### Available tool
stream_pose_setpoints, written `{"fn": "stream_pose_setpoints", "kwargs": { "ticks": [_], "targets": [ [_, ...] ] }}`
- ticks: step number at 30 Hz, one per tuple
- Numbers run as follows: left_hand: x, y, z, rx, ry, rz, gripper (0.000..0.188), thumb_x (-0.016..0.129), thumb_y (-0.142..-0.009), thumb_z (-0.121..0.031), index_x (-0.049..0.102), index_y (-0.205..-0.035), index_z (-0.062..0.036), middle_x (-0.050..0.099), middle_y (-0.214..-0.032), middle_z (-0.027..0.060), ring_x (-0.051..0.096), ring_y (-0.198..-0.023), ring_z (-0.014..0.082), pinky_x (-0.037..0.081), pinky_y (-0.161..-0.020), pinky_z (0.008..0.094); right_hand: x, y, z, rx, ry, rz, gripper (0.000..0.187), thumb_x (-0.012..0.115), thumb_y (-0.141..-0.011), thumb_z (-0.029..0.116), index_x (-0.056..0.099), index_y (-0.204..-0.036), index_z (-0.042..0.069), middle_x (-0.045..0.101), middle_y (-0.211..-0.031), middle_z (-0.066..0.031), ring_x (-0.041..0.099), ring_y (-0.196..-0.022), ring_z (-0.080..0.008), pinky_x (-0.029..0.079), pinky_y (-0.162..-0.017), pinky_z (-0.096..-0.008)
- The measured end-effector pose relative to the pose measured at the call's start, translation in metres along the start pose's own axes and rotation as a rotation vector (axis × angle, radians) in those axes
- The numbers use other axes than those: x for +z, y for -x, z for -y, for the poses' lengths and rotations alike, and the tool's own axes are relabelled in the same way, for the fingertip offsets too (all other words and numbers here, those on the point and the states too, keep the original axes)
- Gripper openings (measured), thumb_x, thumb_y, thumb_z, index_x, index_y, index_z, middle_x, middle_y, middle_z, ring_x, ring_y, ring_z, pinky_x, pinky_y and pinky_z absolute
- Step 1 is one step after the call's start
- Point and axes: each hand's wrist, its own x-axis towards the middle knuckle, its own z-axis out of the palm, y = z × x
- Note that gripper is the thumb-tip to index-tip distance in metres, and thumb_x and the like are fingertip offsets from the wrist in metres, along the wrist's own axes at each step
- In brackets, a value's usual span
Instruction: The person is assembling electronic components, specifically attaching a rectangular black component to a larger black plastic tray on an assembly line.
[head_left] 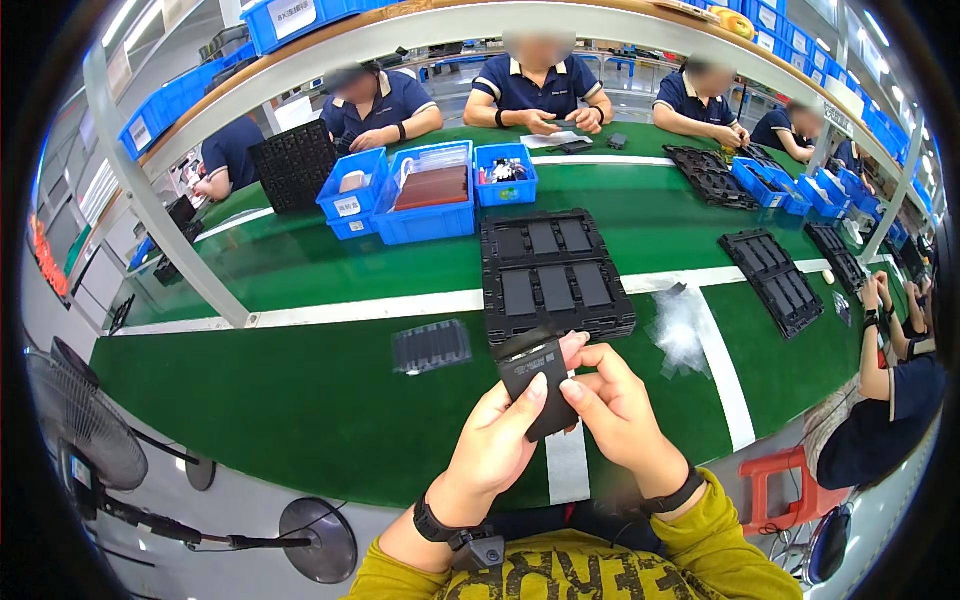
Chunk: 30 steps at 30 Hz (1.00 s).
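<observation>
In front of my chest is a flat black rectangular battery, tilted, with small pale print on its face and a shiny strip along its top end. My left hand grips it from the left, the thumb lying on its face. At the right edge my right hand pinches it between thumb and bent fingers. Whatever lies behind it is hidden. Just beyond my hands stands a stack of black trays, with flat black pieces in the top tray's slots. A transparent sheet with dark strips lies left of the stack.
Blue bins stand behind the trays on the green table. Thin transparent films and another black tray lie to the right. Co-workers sit opposite and at right. A fan stands left; a red stool is right.
</observation>
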Motion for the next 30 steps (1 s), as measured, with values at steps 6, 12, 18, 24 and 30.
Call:
{"fn": "stream_pose_setpoints", "kwargs": {
  "ticks": [6,12,18,24,30],
  "targets": [
    [-0.006,0.002,0.001,0.046,-0.245,0.041,0.042,0.047,-0.091,-0.019,0.042,-0.126,0.0043,0.037,-0.137,0.0178,0.043,-0.121,0.0286,0.034,-0.1,0.0437,0.004,0.006,-0.012,-0.039,-0.085,0.011,0.015,0.055,-0.089,0.01,0.06,-0.087,-0.004,0.064,-0.069,-0.0068,0.062,-0.061,-0.0101,0.049,-0.053,-0.0222],
    [-0.012,-0.001,-0.021,0.094,-0.217,0.121,0.042,0.052,-0.086,-0.009,0.044,-0.124,0.006,0.047,-0.127,0.0219,0.046,-0.119,0.0296,0.032,-0.102,0.0424,-0.005,0.012,-0.009,-0.112,0.101,0.047,0.012,0.058,-0.085,0.007,0.06,-0.083,-0.004,0.063,-0.065,-0.009,0.063,-0.059,-0.0107,0.049,-0.053,-0.0231],
    [-0.015,-0.001,-0.03,0.226,-0.501,0.142,0.038,0.055,-0.082,-0.007,0.053,-0.118,0.0038,0.054,-0.12,0.0197,0.048,-0.117,0.0297,0.033,-0.1,0.0423,0.0,0.013,-0.004,-0.147,0.114,0.024,0.01,0.06,-0.084,0.006,0.06,-0.08,-0.004,0.063,-0.064,-0.0084,0.062,-0.055,-0.012,0.048,-0.048,-0.0233],
    [-0.021,-0.005,-0.047,0.578,-1.199,0.33,0.038,0.063,-0.072,-0.013,0.063,-0.109,-0.0057,0.059,-0.116,0.0134,0.048,-0.116,0.0333,0.023,-0.102,0.0498,-0.004,0.019,-0.001,-0.249,0.203,0.02,0.008,0.063,-0.08,0.004,0.061,-0.076,-0.002,0.062,-0.061,-0.009,0.061,-0.051,-0.0142,0.046,-0.046,-0.0237],
    [-0.02,-0.005,-0.052,0.709,-1.417,0.279,0.037,0.065,-0.07,-0.016,0.065,-0.106,-0.0109,0.059,-0.115,0.0109,0.052,-0.112,0.0306,0.024,-0.101,0.0508,-0.002,0.023,0.0,-0.329,0.296,-0.021,0.009,0.064,-0.078,0.005,0.061,-0.074,-0.002,0.059,-0.056,-0.0086,0.058,-0.047,-0.0159,0.042,-0.043,-0.0254]
  ]
}}
